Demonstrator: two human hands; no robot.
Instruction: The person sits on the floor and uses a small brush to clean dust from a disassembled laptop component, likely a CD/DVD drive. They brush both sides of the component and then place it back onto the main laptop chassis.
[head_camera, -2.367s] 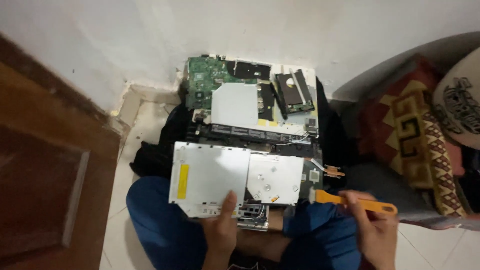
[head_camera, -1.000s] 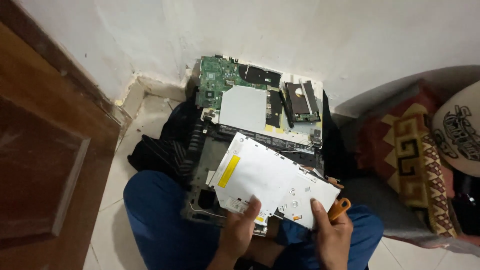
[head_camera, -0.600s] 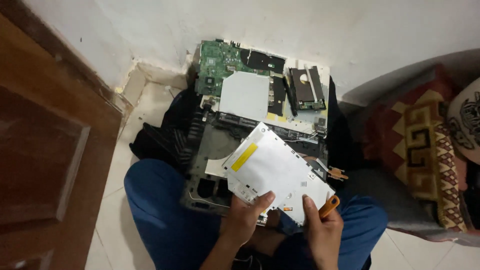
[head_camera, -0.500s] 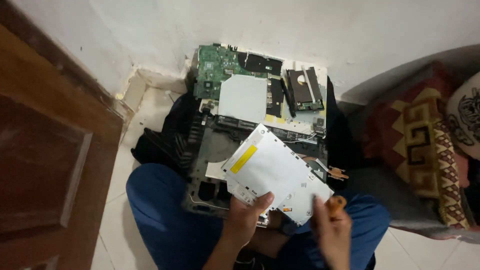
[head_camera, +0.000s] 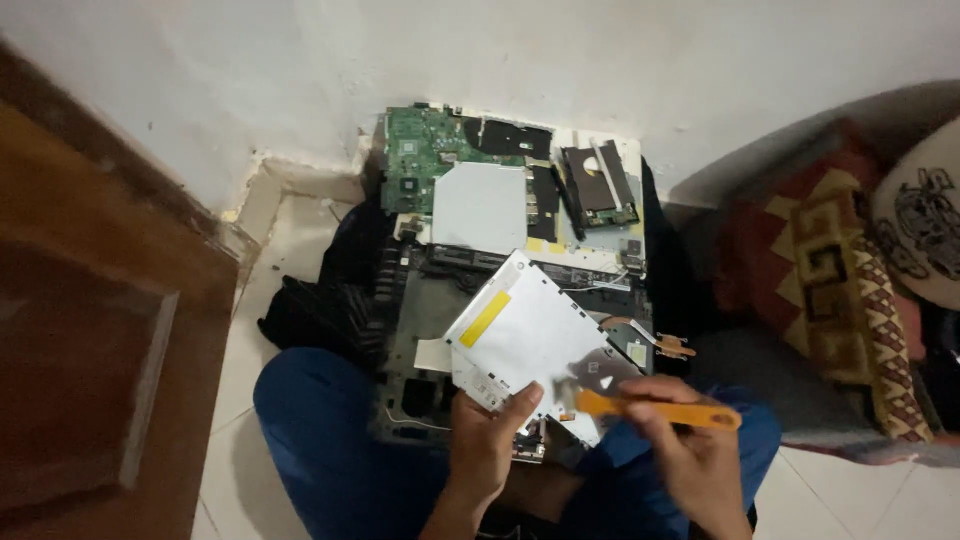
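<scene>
Gripping a flat silver drive (head_camera: 535, 335) at its near edge, the left hand (head_camera: 490, 440) has its fingers (head_camera: 522, 403) clenched on the metal, thumb on top. The drive is tilted, one corner pointing up toward the wall, and it hangs over the opened laptop base (head_camera: 420, 340) that rests on the person's lap. A yellow rectangular label (head_camera: 486, 318) sits on the drive's top face near its left edge, running along that edge; no print on it can be made out.

The right hand (head_camera: 690, 455) grasps an orange pry tool (head_camera: 655, 410), fingers closed round its handle. The tool lies almost level, its flat tip at the drive's near right corner; whether it touches the metal cannot be told.

Beyond the drive, against the white wall (head_camera: 560, 60), a green board (head_camera: 420, 165) lies with a plain silver plate (head_camera: 480, 205) over its middle and black film patches beside it. A small dark module (head_camera: 600, 185) rests to the right of the plate. Black cloth (head_camera: 320, 305) spreads under the laptop on the tiled floor (head_camera: 270, 230). The person's legs are in blue trousers (head_camera: 310, 440). A brown wooden door (head_camera: 90, 340) stands to the left, and a red patterned cushion (head_camera: 830, 270) lies to the right
</scene>
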